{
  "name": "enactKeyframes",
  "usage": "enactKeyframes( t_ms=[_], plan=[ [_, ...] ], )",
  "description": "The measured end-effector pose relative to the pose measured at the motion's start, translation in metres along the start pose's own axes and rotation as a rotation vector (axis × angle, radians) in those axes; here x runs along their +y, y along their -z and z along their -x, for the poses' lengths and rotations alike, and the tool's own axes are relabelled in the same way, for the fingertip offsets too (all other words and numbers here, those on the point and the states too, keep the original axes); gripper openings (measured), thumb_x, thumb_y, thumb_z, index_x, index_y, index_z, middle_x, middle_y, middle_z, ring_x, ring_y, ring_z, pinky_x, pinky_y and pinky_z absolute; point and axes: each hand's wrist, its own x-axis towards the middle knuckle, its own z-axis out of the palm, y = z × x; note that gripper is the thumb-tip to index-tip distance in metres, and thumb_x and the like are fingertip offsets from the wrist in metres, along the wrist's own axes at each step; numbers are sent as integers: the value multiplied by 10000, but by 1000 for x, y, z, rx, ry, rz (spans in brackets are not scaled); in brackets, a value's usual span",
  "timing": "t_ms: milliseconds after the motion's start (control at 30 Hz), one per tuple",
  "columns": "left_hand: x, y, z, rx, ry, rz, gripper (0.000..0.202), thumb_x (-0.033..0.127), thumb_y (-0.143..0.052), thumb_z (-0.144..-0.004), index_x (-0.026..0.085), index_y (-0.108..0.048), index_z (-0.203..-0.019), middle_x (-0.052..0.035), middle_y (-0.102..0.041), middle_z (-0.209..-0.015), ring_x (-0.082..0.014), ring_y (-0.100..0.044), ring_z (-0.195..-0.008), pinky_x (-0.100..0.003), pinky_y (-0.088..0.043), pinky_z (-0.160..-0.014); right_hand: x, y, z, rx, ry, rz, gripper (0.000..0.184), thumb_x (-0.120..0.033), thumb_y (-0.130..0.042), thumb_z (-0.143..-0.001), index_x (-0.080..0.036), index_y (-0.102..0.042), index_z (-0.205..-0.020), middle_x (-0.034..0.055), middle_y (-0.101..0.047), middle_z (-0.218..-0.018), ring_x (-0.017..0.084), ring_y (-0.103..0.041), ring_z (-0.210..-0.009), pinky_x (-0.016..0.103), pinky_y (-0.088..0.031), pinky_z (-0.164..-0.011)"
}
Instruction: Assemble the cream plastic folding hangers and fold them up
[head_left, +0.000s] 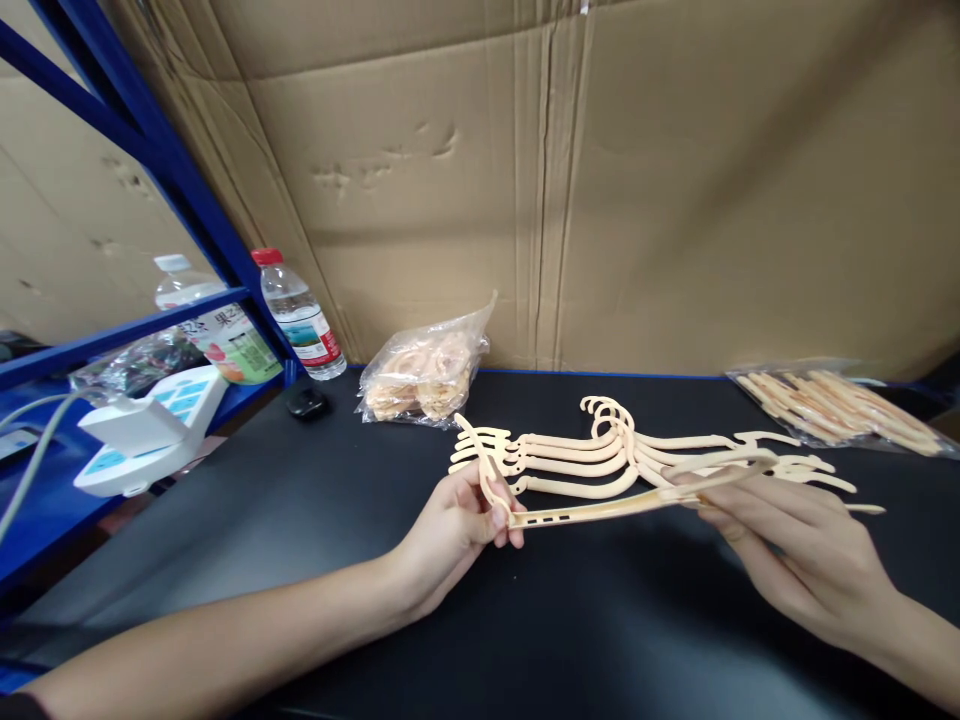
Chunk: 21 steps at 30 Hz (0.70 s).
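Observation:
A cream plastic clothes hanger (592, 513) is held up between my two hands, above the black tabletop. My left hand (469, 515) pinches its left end, where a curved end piece sticks upward. My right hand (802, 545) grips it around the hook side; the fingers hide part of the hanger there. Just behind it lie several similar hangers (574, 467) in a row on the table, their hooks gathered near the middle and their ends fanned out to both sides.
Behind stand a clear bag of cream parts (424, 375) and, at right, a bag of cream bars (840, 405). A black mouse (307, 403), a red-capped water bottle (304, 320) and a blue rack (142, 140) are at left. Cardboard (420, 200) walls the back.

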Motion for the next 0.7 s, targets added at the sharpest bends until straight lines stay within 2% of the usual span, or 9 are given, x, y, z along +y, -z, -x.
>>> enactKeyframes(
  t_ms=[167, 367, 533, 700],
  plan=[
    [1, 1, -2, 39, -44, -7, 225, 76, -704, -600, 147, -496, -648, 30, -571, -630, -84, -517, -524, -193, -328, -508, -8, -1, 0, 16, -7, 37, 311, -11, -554, -819, -177, -613, -1076, 70, -719, -922, 191, -684, -809, 269, -547, -686],
    [-3, 3, -5, 90, -94, -16, 207, 104, -733, -641, 143, -532, -673, 11, -596, -692, -94, -546, -588, -200, -397, -556, -10, -2, 1, -36, -91, 73, 267, -98, -534, -871, -176, -602, -1117, 76, -714, -923, 204, -684, -838, 276, -555, -723],
    [-5, 5, -5, 102, -135, 11, 222, 145, -772, -669, 136, -550, -660, -4, -624, -748, -86, -561, -633, -186, -436, -595, -16, -4, -1, -98, -193, 10, 311, -130, -495, -899, -225, -563, -1188, 49, -708, -982, 194, -685, -862, 263, -566, -740],
    [-4, 4, -4, 110, -74, 56, 226, 181, -781, -710, 148, -557, -716, -5, -647, -755, -109, -620, -718, -206, -486, -704, -11, -5, 1, -75, -350, -15, 256, -223, -509, -909, -236, -574, -1156, 54, -697, -1054, 213, -682, -903, 279, -566, -773]
  ],
)
